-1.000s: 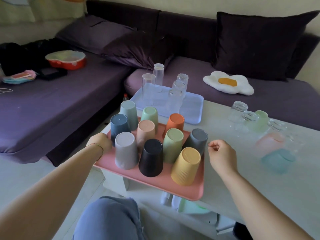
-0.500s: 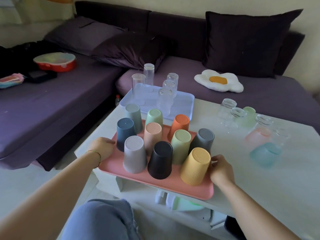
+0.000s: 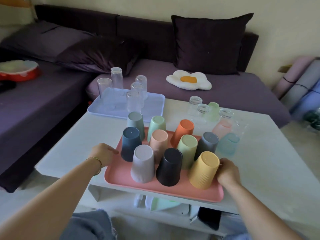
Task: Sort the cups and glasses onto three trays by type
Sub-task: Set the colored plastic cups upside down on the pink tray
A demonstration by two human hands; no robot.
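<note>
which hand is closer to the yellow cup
Right. The right hand grips the pink tray at its right edge, against the yellow cup; the left hand holds the left edge, beside the dark blue cup.

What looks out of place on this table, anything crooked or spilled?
Nothing looks spilled or broken. The one odd thing is the pink tray: it sits askew to the table, and its near edge juts past the table's front edge. The left hand and the right hand grip its sides.
</note>
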